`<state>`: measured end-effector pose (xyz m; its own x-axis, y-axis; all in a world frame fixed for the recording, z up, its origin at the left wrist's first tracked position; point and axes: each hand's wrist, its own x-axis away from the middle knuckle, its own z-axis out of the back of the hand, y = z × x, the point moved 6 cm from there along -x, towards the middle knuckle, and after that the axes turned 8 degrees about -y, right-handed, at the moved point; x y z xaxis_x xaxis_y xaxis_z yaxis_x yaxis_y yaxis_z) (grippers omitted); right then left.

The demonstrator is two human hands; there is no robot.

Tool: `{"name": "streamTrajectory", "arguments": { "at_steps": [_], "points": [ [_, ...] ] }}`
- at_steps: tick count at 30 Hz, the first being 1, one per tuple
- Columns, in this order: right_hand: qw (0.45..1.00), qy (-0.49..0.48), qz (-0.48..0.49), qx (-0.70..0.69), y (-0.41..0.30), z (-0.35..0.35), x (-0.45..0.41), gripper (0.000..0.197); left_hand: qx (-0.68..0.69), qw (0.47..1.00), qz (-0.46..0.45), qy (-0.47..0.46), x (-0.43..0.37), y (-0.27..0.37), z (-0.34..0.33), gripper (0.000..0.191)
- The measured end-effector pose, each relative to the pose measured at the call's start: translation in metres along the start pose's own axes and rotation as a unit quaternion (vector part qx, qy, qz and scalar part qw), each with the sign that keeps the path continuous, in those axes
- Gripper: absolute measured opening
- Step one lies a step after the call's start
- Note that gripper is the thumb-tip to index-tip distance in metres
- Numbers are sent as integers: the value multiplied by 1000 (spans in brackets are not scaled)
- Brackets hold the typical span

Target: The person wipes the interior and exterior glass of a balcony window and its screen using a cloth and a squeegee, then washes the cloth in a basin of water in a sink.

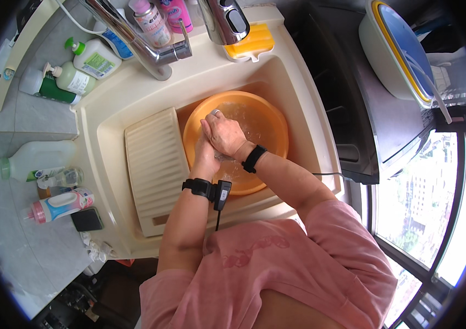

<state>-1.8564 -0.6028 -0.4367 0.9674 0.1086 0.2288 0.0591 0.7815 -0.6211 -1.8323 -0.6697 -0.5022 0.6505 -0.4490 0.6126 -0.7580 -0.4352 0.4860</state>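
My right hand lies over my left hand, the two pressed together above an orange plastic basin. Their fingers overlap, so whether anything is between the palms is hidden. A silver-coloured ring shows at the fingertips' far side. Beneath the hands, the basin holds water with bubbles or ripples. It stands inside a cream laundry sink. Just left of the basin is a ribbed washboard. Both wrists wear black straps, the left one with a small boxy device and cable.
A chrome faucet and a second chrome fixture rise at the back, near a yellow sponge or soap on a dish. Pump bottles, a white jug and a phone are at left. A nested tub sits right.
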Motion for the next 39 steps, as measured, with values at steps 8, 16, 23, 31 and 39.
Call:
{"name": "streamTrajectory", "arguments": {
  "at_steps": [8, 16, 23, 31, 39],
  "points": [
    [995, -21, -92, -28, 74, -6, -16, 41, -50, 996, -33, 68, 5, -9, 22, 38],
    [997, -39, -59, -42, 153, -33, -24, 37, -616, 769, 60, 156, 14, 14, 39, 34],
    [966, -224, -70, 113, 112, -62, 8, 32, -859, 497, -84, 90, -2, 21, 16, 22],
    [961, -123, -110, 224, 128, -60, 6, 29, -881, 469, -55, 28, -19, -6, 23, 24],
    [946, -200, -234, 102, 141, -30, 4, 21, -832, 554, 21, 15, -30, -18, 55, 24]
  ]
}}
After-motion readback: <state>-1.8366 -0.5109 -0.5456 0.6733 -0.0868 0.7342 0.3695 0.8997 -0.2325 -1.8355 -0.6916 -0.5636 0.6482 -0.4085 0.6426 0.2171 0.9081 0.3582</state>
